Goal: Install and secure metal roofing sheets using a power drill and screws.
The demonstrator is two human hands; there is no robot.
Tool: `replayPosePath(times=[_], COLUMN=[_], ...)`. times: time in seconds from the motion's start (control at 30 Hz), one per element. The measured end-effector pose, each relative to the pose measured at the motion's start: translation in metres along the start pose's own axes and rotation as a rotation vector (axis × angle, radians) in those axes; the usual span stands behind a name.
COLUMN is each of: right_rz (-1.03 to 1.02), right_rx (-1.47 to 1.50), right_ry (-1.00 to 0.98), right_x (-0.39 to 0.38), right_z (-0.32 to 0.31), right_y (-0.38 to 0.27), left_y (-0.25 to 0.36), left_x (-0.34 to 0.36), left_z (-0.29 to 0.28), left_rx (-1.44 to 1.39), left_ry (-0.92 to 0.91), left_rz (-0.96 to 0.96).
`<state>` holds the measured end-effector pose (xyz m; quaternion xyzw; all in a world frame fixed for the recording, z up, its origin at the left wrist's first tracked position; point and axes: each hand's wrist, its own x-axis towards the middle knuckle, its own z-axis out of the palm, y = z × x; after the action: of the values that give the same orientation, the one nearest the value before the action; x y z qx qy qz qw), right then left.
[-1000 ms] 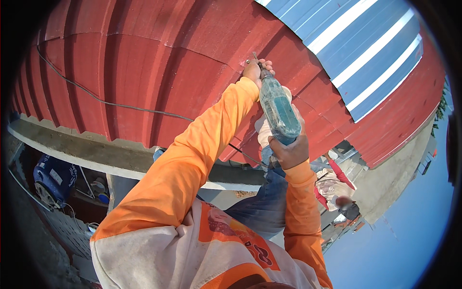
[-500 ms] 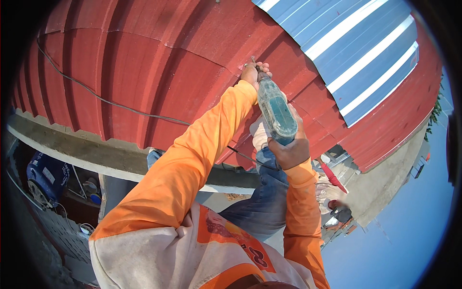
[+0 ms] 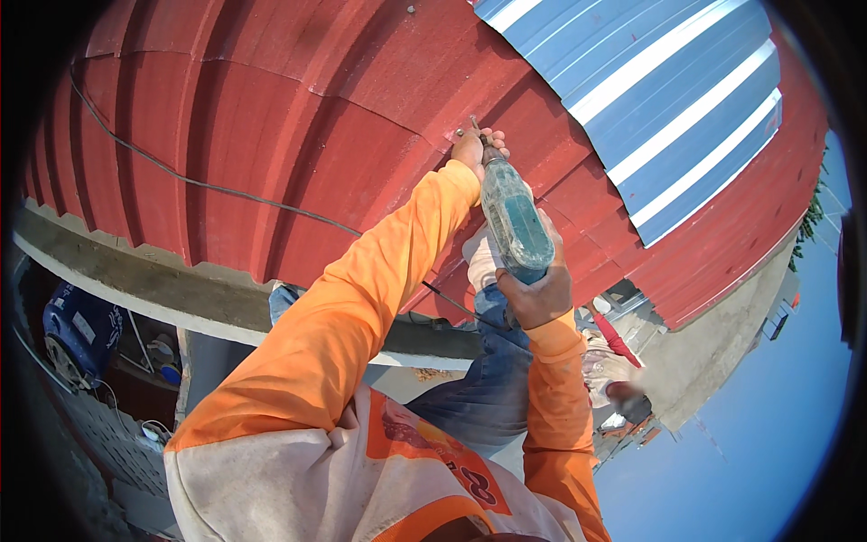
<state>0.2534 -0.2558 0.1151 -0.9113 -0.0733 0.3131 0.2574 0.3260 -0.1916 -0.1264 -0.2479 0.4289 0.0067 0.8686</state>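
Right hand (image 3: 539,291): fingers gripping green power tool (image 3: 517,221); left hand (image 3: 470,150): fingers curled round its eleven-o'clock nose, over red roof (image 3: 379,135).

Smooth, dusty plastic power tool (image 3: 517,221)

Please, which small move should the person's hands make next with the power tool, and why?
Perhaps slide the left hand back along the power tool: its fingers curl around the narrow front end, which may spin, while the right hand supports the rear.
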Motion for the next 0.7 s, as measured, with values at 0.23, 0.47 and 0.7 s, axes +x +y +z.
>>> replayPosePath(times=[0.23, 0.47, 0.7], right_rz=[-0.202, 0.099, 0.222], right_rx=[-0.251, -0.017, -0.001], right_ry=[-0.048, -0.195, -0.227], right_x=[0.038, 0.054, 0.064], right_z=[-0.024, -0.030, -0.025], right_y=[-0.019, -0.053, -0.073], left_y=[-0.001, -0.010, -0.003], left_x=[-0.026, -0.092, -0.087], left_z=[0.027, 0.042, 0.055], left_rx=[-0.011, 0.019, 0.078], left_ry=[0.027, -0.120, 0.038], left_rz=[-0.023, -0.070, -0.111])
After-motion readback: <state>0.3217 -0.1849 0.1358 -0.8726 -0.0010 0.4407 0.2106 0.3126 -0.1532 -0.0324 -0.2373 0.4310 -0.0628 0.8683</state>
